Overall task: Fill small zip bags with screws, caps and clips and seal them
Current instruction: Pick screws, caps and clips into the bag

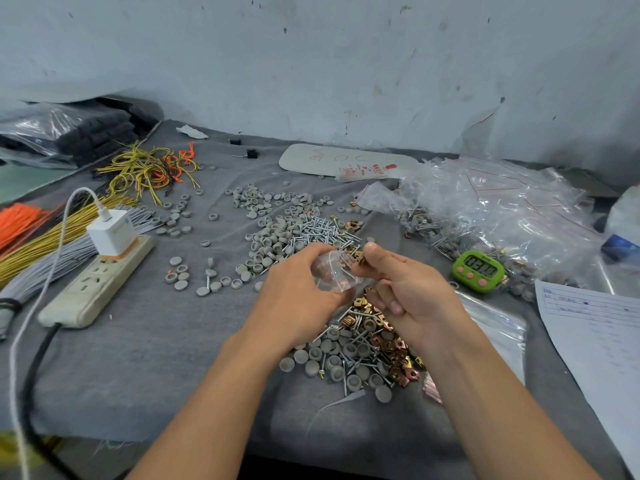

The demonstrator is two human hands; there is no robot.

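Gripping clear zip bag (330, 275) in left hand (298, 289), fingers curled round it. Pinching brass clips (358, 256) at bag mouth with right hand (405, 289). Held above mixed pile (360, 344).

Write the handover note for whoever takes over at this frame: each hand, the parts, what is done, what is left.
Left hand: grip round an open zip bag.
Right hand: pinches clips at the bag's mouth.
Parts: a mixed pile of caps, screws and clips lies under the hands; more caps and screws lie beyond them.
Done: a heap of filled bags lies at the right.
Left: drop the clips in, add whatever is missing (the bag's contents are hard to tell), seal it, then start the next.
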